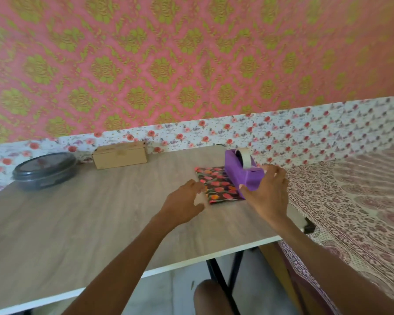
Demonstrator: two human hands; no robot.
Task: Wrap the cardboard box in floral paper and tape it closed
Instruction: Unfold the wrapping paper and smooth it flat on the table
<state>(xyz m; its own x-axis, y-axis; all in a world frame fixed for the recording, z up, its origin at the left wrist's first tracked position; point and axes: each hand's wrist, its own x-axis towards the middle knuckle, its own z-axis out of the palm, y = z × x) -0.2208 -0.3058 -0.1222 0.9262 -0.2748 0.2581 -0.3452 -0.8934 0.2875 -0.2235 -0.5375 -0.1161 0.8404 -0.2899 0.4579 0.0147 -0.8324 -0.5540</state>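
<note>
A folded sheet of dark floral paper lies flat on the wooden table at the right. On its right part stands a purple tape dispenser with a roll of pale tape. My right hand grips the dispenser's near end. My left hand hovers over the table with fingers apart, its fingertips at the paper's left edge. The cardboard box stands shut at the back of the table, against the wall, apart from both hands.
A round dark lidded container sits at the table's back left. The table's front edge runs diagonally below my arms. A bed with patterned cloth borders the table on the right. My knee shows under the table.
</note>
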